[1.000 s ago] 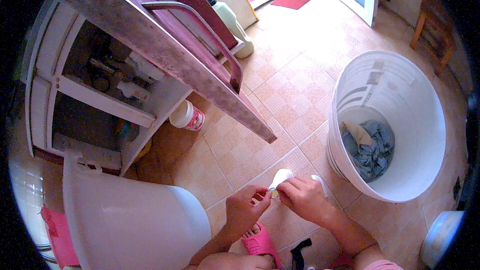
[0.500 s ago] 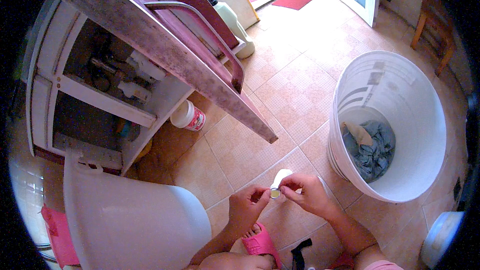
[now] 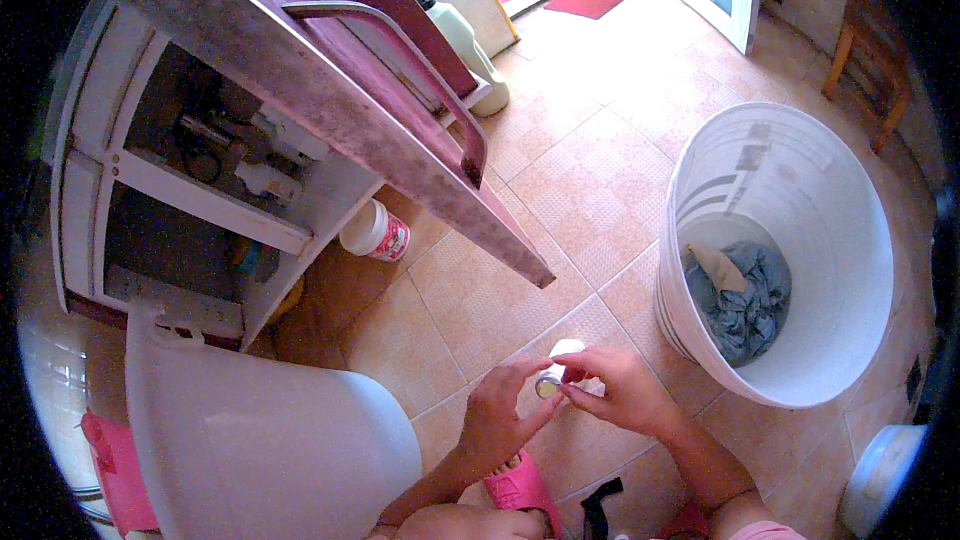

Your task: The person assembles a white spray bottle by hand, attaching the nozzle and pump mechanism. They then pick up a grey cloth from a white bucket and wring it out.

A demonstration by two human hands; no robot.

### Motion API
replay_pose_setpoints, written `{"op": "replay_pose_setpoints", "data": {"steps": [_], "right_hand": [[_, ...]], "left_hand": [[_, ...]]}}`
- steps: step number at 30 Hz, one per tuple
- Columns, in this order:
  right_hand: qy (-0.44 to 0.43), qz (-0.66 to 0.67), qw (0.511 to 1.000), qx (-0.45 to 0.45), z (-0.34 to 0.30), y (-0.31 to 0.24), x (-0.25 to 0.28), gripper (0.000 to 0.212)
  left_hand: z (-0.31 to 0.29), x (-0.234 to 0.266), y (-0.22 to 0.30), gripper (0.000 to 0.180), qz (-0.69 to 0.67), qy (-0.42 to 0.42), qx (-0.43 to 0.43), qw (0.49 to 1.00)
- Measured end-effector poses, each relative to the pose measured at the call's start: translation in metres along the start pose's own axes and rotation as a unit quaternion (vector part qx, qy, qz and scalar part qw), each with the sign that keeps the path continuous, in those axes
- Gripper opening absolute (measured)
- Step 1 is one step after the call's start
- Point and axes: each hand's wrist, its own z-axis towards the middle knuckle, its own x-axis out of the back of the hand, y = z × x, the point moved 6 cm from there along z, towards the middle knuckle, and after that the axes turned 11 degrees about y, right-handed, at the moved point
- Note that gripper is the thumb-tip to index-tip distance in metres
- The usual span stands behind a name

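Note:
A small white container (image 3: 568,347) with a round, silver-rimmed end and something pale yellow inside the rim is between my hands, above the tiled floor. My right hand (image 3: 622,390) pinches it from the right, thumb and fingertips at the rim. My left hand (image 3: 500,410) bends round its left side, forefinger above the rim and thumb below, the fingertips closed on its edge. The container's underside is hidden by my fingers.
A tall white bucket (image 3: 675,290) with grey cloth (image 3: 750,310) inside stands right. At left are an open cupboard door (image 3: 400,130), a large white tub (image 3: 290,430) and a small white pail (image 3: 375,231). A pink slipper (image 3: 520,490) is on my foot.
My left thumb and forefinger have spread from a tight pinch to a wider grip round the rim. My right fingers have shifted slightly on the container, whose rim now tilts a little differently.

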Motion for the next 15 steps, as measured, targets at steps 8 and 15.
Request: {"op": "replay_pose_setpoints", "data": {"steps": [8, 15], "right_hand": [[0.017, -0.143, 0.980, 0.136, 0.001, -0.020, -0.001, 0.015], [-0.029, -0.349, 0.922, 0.167, -0.002, -0.028, -0.015, 0.020]], "left_hand": [[-0.029, -0.050, -0.031, 0.057, -0.131, 0.030, 0.071, 0.988], [-0.028, -0.063, -0.040, 0.046, -0.179, 0.094, 0.127, 0.971]]}}
